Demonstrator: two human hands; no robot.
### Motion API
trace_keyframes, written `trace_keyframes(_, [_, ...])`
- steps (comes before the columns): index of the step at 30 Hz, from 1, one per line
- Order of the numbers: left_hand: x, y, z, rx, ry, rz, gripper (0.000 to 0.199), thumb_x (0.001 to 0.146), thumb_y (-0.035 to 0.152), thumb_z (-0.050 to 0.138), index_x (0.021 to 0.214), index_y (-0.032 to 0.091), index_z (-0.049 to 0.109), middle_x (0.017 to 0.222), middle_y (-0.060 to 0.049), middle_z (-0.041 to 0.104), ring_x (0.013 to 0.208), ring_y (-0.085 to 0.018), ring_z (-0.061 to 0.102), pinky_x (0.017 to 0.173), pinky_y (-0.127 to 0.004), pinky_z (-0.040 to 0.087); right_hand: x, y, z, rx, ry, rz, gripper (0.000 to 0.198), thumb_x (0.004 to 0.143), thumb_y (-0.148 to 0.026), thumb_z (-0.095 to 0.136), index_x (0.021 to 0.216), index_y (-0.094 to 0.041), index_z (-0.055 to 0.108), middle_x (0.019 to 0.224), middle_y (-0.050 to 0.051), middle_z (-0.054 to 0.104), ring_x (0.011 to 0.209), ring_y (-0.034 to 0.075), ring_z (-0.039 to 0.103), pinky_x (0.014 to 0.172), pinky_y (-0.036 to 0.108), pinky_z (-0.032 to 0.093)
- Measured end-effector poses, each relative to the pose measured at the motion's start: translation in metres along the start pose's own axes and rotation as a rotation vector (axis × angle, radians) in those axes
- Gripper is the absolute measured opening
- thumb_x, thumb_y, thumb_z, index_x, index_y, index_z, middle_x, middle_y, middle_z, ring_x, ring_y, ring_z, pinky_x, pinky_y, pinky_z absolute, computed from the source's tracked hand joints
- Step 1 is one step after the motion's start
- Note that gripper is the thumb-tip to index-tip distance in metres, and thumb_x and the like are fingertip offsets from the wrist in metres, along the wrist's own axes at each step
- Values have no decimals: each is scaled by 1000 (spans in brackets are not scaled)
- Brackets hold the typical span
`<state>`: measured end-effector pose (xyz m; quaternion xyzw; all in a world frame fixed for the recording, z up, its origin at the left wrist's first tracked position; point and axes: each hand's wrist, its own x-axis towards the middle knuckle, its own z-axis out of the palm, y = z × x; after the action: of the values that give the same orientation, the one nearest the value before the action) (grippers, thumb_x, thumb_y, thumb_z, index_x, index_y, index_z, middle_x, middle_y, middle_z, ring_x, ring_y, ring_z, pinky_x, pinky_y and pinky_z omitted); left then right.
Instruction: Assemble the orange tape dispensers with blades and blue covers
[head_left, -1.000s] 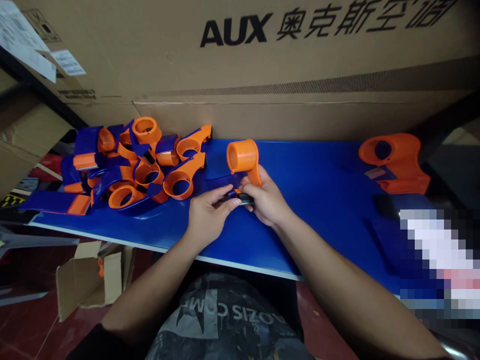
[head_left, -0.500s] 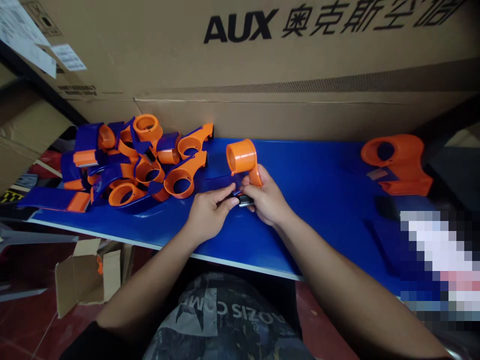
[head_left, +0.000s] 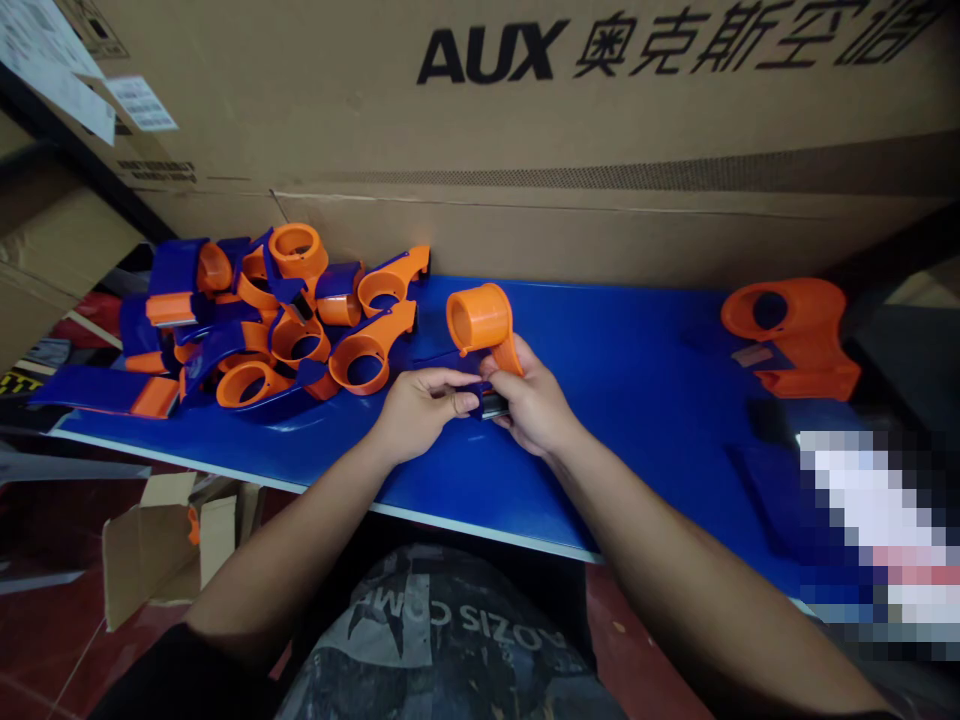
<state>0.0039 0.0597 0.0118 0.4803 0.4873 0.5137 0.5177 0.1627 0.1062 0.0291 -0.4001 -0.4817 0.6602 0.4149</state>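
Observation:
An orange tape dispenser [head_left: 482, 318] is raised over the blue tabletop, its round hub upward and its narrow end downward. My right hand [head_left: 534, 402] is wrapped round that lower end. From the other side my left hand [head_left: 427, 412] pinches a small dark blue piece at the dispenser's end, next to a black and silver strip [head_left: 493, 404]. My fingers cover part of the joint, so how the pieces meet is hidden. Both hands are closed and almost touching.
Several orange and blue tape dispensers [head_left: 360, 362] lie heaped on the left of the blue table [head_left: 637, 400]. Another orange dispenser part [head_left: 814, 330] lies at the right. A large cardboard box [head_left: 525, 140] stands behind; an open carton [head_left: 146, 550] sits below left.
My left fingers have closed in on the end of the dispenser, and the small blue piece now sits against the black and silver strip. The dispenser has barely shifted.

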Motion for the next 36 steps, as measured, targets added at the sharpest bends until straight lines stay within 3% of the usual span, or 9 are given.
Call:
trace_keyframes(3, [2,-2,7,-124,59,-62,43,70,47,92,100,18,80,92,-7,80,76,-18,74,74,-39,66,0,1,3,67,34,0,30,84,-44,71,101,-28,52,76,-8,49,42,5,39,31,19,26])
trace_keyframes(6, [5,-4,12,-160,94,-90,47,67,51,93,95,17,78,90,-6,78,78,-19,73,73,-39,67,2,4,4,133,73,-15,42,87,-67,66,96,-28,50,75,-7,48,42,5,36,32,20,23])
trace_keyframes(9, [7,-5,16,-170,99,-95,48,67,53,92,95,17,78,89,-5,77,78,-17,73,73,-38,67,5,7,4,180,112,-5,49,85,-72,67,94,-28,48,75,-6,48,42,5,35,33,20,22])
trace_keyframes(15, [7,-4,12,-216,61,-108,48,68,49,93,100,17,77,94,-5,78,84,-19,74,79,-42,69,9,7,0,318,63,66,48,82,-66,73,96,-27,50,72,-6,51,45,7,40,32,20,23])
trace_keyframes(21, [1,2,3,-220,-32,-72,45,72,45,91,110,22,80,109,-6,79,94,-20,75,80,-37,69,11,2,-5,371,-63,99,43,83,-56,75,105,-27,53,72,-7,51,44,6,39,34,18,26])
trace_keyframes(28, [0,3,6,-337,1,-114,37,73,42,92,102,23,79,102,-3,78,89,-16,75,78,-32,68,6,-1,-2,319,-24,87,39,82,-47,80,106,-27,56,75,-7,56,46,6,44,34,17,28])
trace_keyframes(36, [-1,2,5,-374,24,-150,39,69,42,94,97,21,77,93,-1,76,83,-13,73,75,-28,68,4,0,1,285,-17,75,39,83,-48,81,105,-27,57,77,-7,56,47,5,45,34,16,30])
